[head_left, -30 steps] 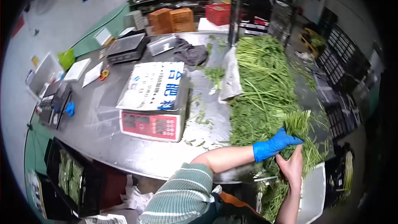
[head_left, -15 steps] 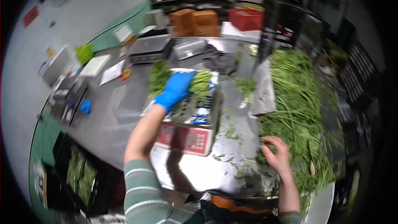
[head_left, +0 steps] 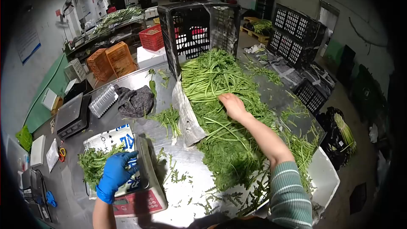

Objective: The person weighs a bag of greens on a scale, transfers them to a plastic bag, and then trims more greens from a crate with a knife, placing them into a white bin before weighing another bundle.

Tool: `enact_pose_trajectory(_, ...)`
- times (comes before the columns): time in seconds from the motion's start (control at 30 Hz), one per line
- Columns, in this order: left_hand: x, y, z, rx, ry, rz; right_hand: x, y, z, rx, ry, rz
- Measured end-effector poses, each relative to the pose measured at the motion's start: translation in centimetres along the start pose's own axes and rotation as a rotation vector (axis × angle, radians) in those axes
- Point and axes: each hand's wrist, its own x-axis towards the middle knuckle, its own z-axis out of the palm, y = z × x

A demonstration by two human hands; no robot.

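Note:
My left hand (head_left: 117, 173), in a blue glove, lies over a printed white-and-blue plastic bag (head_left: 131, 135) with its fingers apart. Beside it, a small bunch of leafy greens (head_left: 94, 164) rests on the bag, partly covered by the glove. Under both sits a weighing scale (head_left: 153, 201) with a red front panel. My bare right hand (head_left: 233, 106) reaches into the large heap of leafy greens (head_left: 229, 157), its fingers curled round some stems. The fingertips are partly lost among the greens.
A black crate (head_left: 166, 44) stands on its side behind the heap. A pale cloth-like sheet (head_left: 186, 121) borders the heap's left side. Left lie a dark cloth (head_left: 136, 101), a clear plastic tray (head_left: 103, 101) and another scale (head_left: 73, 115). Loose leaves litter the metal table (head_left: 186, 167).
The view has swung right. My right hand has moved from the table's near side up onto the heap of greens. My left hand remains over the scale, now nearer its right part.

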Motion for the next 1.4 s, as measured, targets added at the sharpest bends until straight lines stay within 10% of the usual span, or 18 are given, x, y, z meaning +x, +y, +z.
enact_pose_trajectory(0.33, 5.8, 4.8, 5.0, 0.026, -0.133, 0.154, 5.1, 4.9, 3.1, -0.168, -0.49, 0.01)
enact_pose_trajectory(0.53, 8.8, 6.5, 5.9, -0.015, -0.104, 0.25, 1.7, 6.1, -0.6, -0.348, -0.178, -0.139)
enact_pose_trajectory(0.63, 10.1, 8.0, 6.1, -0.017, -0.061, 0.347, 0.8, 6.6, -5.8, -0.334, -0.421, -0.036)
enact_pose_trajectory(0.8, 11.7, 11.0, 6.0, -0.384, -0.127, 0.262, -1.1, 5.9, -18.0, 0.978, -0.062, 0.546)
enact_pose_trajectory(0.97, 14.3, 15.9, 5.3, -1.148, -0.023, 0.151, -4.9, 6.9, -20.1, 1.861, 0.116, 0.519)
enact_pose_trajectory(1.23, 15.5, 24.8, 10.2, -1.34, -0.411, 0.319, -10.1, 0.3, -16.0, 2.054, 0.085, 0.619)
enact_pose_trajectory(1.4, 12.5, 27.1, 14.6, -1.498, -0.531, -0.193, -13.2, -0.7, -13.0, 1.702, -0.086, 0.832)
